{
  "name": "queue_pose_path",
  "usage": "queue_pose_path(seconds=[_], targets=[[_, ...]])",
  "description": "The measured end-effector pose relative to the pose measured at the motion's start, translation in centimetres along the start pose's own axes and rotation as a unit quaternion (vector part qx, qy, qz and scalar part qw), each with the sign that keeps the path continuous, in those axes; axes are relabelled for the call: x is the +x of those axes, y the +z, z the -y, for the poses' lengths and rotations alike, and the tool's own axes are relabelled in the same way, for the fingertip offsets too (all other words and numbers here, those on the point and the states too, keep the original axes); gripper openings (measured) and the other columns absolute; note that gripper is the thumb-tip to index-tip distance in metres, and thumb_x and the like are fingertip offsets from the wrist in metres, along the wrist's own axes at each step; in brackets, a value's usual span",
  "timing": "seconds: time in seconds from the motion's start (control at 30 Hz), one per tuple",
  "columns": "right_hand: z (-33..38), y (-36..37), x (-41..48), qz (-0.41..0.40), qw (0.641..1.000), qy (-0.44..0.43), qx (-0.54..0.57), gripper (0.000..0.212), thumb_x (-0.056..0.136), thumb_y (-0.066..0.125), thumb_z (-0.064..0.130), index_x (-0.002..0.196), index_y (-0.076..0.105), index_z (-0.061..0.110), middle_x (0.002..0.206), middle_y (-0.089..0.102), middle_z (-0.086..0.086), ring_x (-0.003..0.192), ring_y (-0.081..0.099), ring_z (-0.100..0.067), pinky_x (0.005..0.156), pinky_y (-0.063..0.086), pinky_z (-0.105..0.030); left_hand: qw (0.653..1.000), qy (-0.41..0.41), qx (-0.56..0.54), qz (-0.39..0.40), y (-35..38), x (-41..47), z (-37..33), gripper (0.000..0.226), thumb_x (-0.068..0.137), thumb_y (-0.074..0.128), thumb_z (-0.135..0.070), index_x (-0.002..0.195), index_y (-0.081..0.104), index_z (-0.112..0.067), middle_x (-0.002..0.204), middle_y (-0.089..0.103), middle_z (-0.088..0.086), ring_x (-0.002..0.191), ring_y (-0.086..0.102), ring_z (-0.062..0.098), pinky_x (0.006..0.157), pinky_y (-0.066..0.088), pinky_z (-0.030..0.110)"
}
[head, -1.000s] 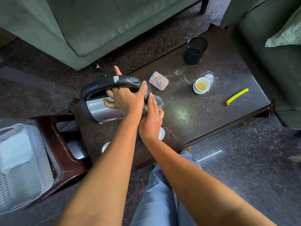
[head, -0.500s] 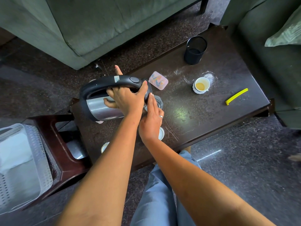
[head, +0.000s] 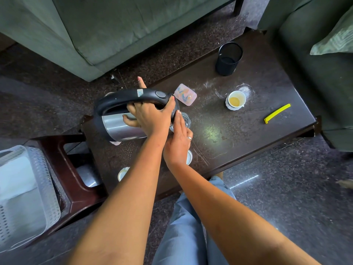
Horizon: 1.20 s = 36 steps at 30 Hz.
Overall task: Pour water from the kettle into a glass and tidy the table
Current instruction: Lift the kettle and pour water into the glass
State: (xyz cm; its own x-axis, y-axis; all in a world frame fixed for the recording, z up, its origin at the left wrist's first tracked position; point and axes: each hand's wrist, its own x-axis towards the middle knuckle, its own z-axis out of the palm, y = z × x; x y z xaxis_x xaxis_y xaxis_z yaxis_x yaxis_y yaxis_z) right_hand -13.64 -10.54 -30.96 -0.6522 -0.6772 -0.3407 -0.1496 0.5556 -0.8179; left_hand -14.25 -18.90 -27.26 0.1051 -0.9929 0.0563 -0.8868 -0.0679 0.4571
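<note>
Green sofas close in on two sides of a dark wooden bench [head: 248, 134], its top scuffed and dusted with pale smears, over a speckled stone floor. At the bench's left end the kettle [head: 122, 129] is lifted and tipped well over toward the right. It has a brushed-steel body, a black base ring and a thick black loop handle with a round grey button set in it. A small pale sticker [head: 140, 92] sits on the handle, and no writing on it can be read. The left hand [head: 150, 119] grips that handle, thumb over the top, fingers curled beneath and one finger pointing up behind it. The kettle's spout end is hidden behind this hand.

Just right of it stands the glass [head: 186, 121] – clear, round-rimmed, only partly visible. The right hand [head: 177, 144], wearing a ring, holds it from the near side with fingers laid up its wall, the fingertip touching the kettle's dark top.

Further right lie a pink patterned case [head: 185, 96], a white paper cup [head: 236, 100] with yellowish liquid at the bottom, a yellow plastic strip [head: 277, 116] and a black mesh pen holder [head: 228, 60]. Two small white cups peek out by the forearms. A white perforated basket [head: 23, 197] rests on a brown stool [head: 63, 169] at the left
</note>
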Motion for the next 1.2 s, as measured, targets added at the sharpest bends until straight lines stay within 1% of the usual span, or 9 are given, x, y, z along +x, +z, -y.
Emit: queue_pose_path(seconds=[0.13,0.33,0.47,0.57,0.7,0.8,0.87,1.0,1.2], targets=[[-0.2,0.0,0.0,0.004,1.000,-0.003,-0.009,0.076,0.084,0.040,-0.005,0.148,0.018,0.028,0.154,0.026,0.011,0.119,0.039,-0.021,0.085,0.019,-0.017,1.000,-0.008,-0.006,0.004,0.0,-0.2,-0.1,0.097,0.061,0.061,-0.064,0.146,0.025,-0.035,0.137,0.051,-0.001,0.126,0.036,0.027,0.104,0.014,0.054],[0.0,-0.5,-0.3,0.010,1.000,-0.023,-0.008,0.090,0.070,0.033,-0.011,0.149,0.015,0.029,0.155,0.022,0.012,0.116,0.034,-0.020,0.087,0.031,-0.027,0.999,-0.027,-0.018,0.004,-0.5,0.2,0.1,0.097,0.063,0.063,-0.063,0.147,0.022,-0.034,0.139,0.049,-0.001,0.126,0.035,0.027,0.103,0.016,0.054],[-0.4,-0.3,-0.4,0.015,1.000,0.019,0.012,0.091,0.072,0.034,-0.015,0.150,0.010,0.027,0.156,0.018,0.011,0.134,0.028,-0.022,0.094,0.031,-0.022,0.994,-0.089,-0.066,-0.018,-1.4,1.0,0.4,0.096,0.065,0.064,-0.063,0.147,0.024,-0.033,0.135,0.053,0.001,0.124,0.035,0.029,0.097,0.020,0.051],[-0.8,-0.1,-0.7,0.028,0.998,0.053,0.004,0.087,0.075,0.037,-0.015,0.150,0.014,0.024,0.152,0.027,0.005,0.130,0.029,-0.022,0.082,0.014,-0.008,0.986,-0.140,-0.091,-0.020,-2.3,1.7,0.9,0.093,0.066,0.061,-0.063,0.147,0.022,-0.035,0.140,0.049,-0.001,0.125,0.035,0.029,0.097,0.021,0.052],[-0.4,0.1,-1.3,0.054,0.997,0.056,0.024,0.073,0.082,0.036,-0.008,0.144,0.029,0.028,0.134,0.046,0.002,0.115,0.036,-0.020,0.079,0.018,-0.011,0.964,-0.213,-0.156,-0.018,-3.9,2.6,1.9,0.093,0.060,0.054,-0.069,0.144,0.027,-0.039,0.142,0.045,-0.006,0.127,0.033,0.024,0.097,0.020,0.054],[1.2,0.1,-2.0,0.056,0.995,0.059,0.059,0.056,0.087,0.039,0.001,0.137,0.042,0.026,0.120,0.056,0.003,0.105,0.042,-0.013,0.088,0.029,-0.020,0.926,-0.292,-0.239,-0.019,-5.8,2.9,2.6,0.087,0.051,0.058,-0.069,0.130,0.051,-0.031,0.132,0.055,-0.004,0.126,0.041,0.021,0.102,0.026,0.051],[2.3,0.1,-2.4,0.057,0.994,0.042,0.082,0.048,0.086,0.042,0.007,0.131,0.050,0.024,0.111,0.060,0.002,0.107,0.049,-0.017,0.092,0.037,-0.026,0.871,-0.336,-0.358,-0.020,-7.4,2.9,2.7,0.072,0.046,0.067,-0.059,0.106,0.067,-0.020,0.113,0.066,-0.002,0.109,0.059,0.020,0.096,0.044,0.050],[4.2,-0.4,-3.3,0.047,0.994,0.027,0.094,0.043,0.088,0.045,0.011,0.129,0.052,0.020,0.112,0.062,-0.004,0.108,0.054,-0.023,0.097,0.044,-0.040,0.765,-0.372,-0.526,0.003,-10.1,2.6,4.2,0.061,0.044,0.076,-0.039,0.095,0.068,-0.007,0.095,0.073,0.003,0.079,0.072,0.021,0.071,0.059,0.040],[6.8,-1.4,-5.2,0.026,0.995,-0.035,0.091,0.034,0.092,0.046,0.013,0.124,0.056,0.017,0.114,0.062,-0.008,0.109,0.054,-0.023,0.100,0.042,-0.041,0.695,-0.368,-0.612,0.084,-14.8,0.9,7.0,0.023,0.057,0.070,-0.042,0.067,0.067,-0.022,0.074,0.072,-0.003,0.068,0.068,0.019,0.064,0.052,0.028]])
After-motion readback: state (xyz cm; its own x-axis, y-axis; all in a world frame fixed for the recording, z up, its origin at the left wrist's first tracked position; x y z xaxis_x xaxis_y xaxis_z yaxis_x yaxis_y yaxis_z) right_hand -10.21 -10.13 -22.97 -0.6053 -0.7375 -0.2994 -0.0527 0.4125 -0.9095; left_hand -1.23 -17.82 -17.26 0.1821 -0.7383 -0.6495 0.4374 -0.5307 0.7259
